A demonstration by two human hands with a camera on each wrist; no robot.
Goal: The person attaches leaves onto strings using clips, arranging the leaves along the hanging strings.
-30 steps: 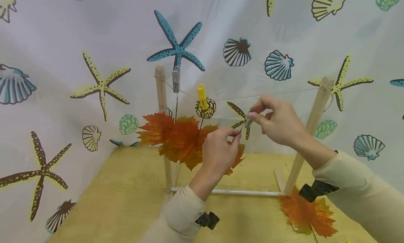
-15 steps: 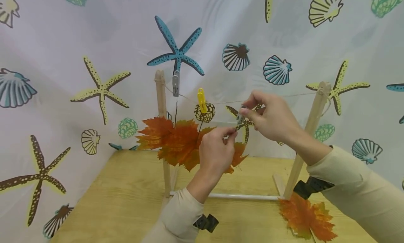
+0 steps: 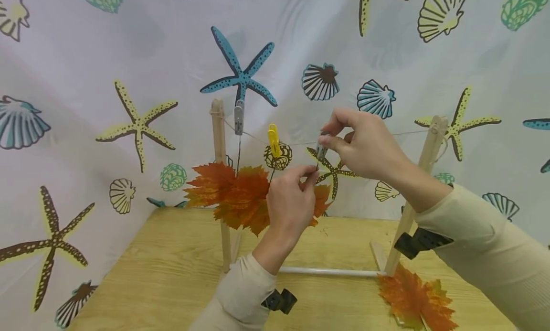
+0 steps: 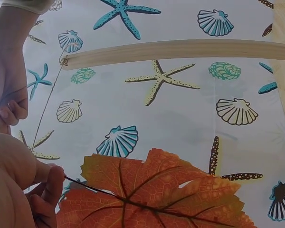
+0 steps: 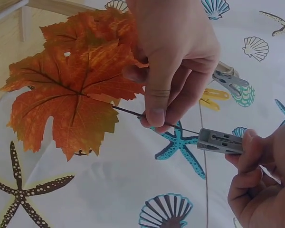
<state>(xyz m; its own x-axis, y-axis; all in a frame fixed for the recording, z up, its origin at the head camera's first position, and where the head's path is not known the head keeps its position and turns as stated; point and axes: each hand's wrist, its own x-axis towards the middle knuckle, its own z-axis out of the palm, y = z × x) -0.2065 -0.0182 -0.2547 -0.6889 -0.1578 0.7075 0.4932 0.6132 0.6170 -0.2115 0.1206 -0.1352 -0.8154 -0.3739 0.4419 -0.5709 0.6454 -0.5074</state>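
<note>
My left hand [image 3: 290,197] pinches the dark stem [image 5: 128,111] of an orange artificial maple leaf [image 5: 71,90] between thumb and index finger. Thumb and fingers of my right hand [image 3: 365,142] pinch a grey clothespin [image 5: 221,141] by its handle end. The stem's tip meets the clothespin's jaw end. In the head view the clothespin overlaps the thin string [image 3: 412,132]; the right wrist view shows the string passing right at its jaw end. To the left, a second grey clothespin [image 3: 238,118] and a yellow clothespin [image 3: 273,140] hang on the string above other maple leaves [image 3: 210,178].
Two wooden posts, left [image 3: 219,130] and right [image 3: 425,159], carry the string, with a white rod [image 3: 331,272] low between them. Another maple leaf [image 3: 417,297] lies on the wooden table [image 3: 142,283] at right. A patterned curtain [image 3: 180,49] hangs behind.
My right hand has brought the grey clothespin left and up to the string's height. My left hand, still pinching the stem, has shifted slightly left and up. The head view has tilted a little.
</note>
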